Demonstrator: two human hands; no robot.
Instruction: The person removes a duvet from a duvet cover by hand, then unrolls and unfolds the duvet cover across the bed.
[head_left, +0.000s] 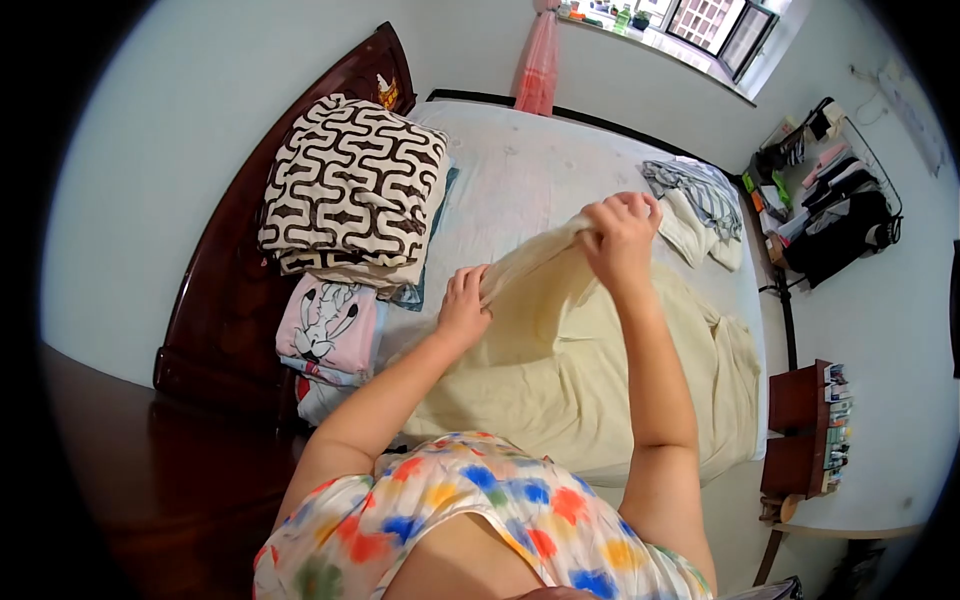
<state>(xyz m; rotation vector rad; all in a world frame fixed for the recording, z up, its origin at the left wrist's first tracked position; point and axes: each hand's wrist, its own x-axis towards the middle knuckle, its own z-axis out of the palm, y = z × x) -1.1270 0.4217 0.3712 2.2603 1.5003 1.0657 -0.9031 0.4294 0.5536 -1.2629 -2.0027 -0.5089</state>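
Observation:
A large, thin, pale yellow sheet (520, 395) lies rumpled over the near part of the bed, its far edge raised off the mattress between my hands. My left hand (465, 308) is closed on that edge near the middle of the bed. Higher up and farther right, my right hand (622, 235) pinches another stretch of the same edge. Between the two hands the cloth hangs in a slanting fold. Some fingertips are hidden behind the fabric.
A folded black-and-white patterned quilt (350, 185) and a pink pillow (325, 325) are stacked by the dark wooden headboard (240, 260). Striped clothing (700, 200) and a white cloth (690, 235) lie at the bed's far right. A clothes rack (845, 195) stands beyond.

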